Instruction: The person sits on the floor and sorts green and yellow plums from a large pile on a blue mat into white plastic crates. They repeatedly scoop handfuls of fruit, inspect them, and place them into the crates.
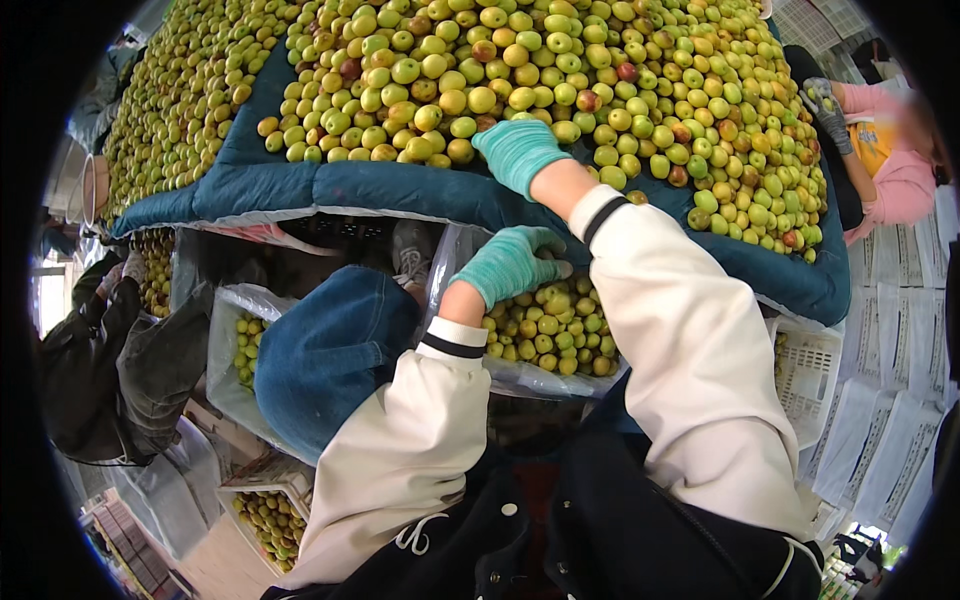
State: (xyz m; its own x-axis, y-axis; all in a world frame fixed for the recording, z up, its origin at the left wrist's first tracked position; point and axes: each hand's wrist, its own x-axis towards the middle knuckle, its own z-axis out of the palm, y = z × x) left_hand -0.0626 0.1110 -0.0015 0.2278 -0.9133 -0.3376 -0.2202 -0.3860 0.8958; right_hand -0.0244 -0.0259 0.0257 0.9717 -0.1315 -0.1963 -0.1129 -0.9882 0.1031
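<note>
A broad heap of green and yellow jujube-like fruits point(450, 75), some reddish, lies on a table with a padded blue cloth edge point(360, 187). My right hand point(520, 154), in a teal knit glove, is at the near edge of the heap, its fingers curled down among the fruits; whether it holds one is hidden. My left hand point(514, 262), gloved alike, is over a plastic-lined crate point(555, 382) of similar fruits below the table edge. Its fingers are bent and parted from the thumb, and what lies under the palm cannot be made out.
At the left is another lined crate point(221, 352) beside my knee, with a crate of browner fruits point(270, 525) lower down. A white perforated crate point(806, 382) stands right. Co-workers sit at the left point(97, 375) and the upper right point(900, 165). Wrapped stacks point(892, 360) line the right.
</note>
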